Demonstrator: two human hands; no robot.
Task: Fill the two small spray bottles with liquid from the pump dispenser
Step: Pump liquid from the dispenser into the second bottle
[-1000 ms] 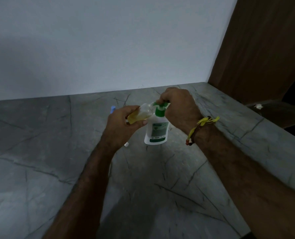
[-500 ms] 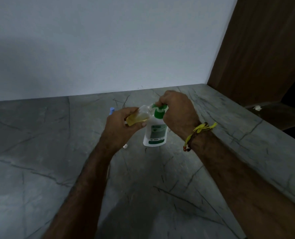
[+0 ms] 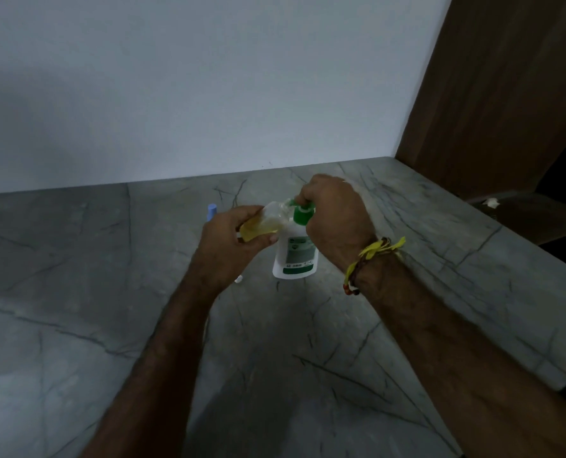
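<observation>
The left hand (image 3: pixel 233 246) grips a small clear spray bottle (image 3: pixel 264 223), fingers and thumb curled round its lower body. The bottle lies tilted, its long axis running from lower left up to the right, so the open mouth sits right at the green pump head (image 3: pixel 303 214) of the white pump dispenser (image 3: pixel 295 256), which stands upright on the grey stone counter (image 3: pixel 76 309). Yellowish liquid pools in its lower, left end, perhaps half full. The right hand (image 3: pixel 336 219) curls down over the pump head from the right; its fingertips are hidden, but it appears to press there. What matters next, I judge, is keeping mouth and nozzle aligned. A blue-capped item (image 3: pixel 211 211) peeks out just behind the left hand, on the far side.
</observation>
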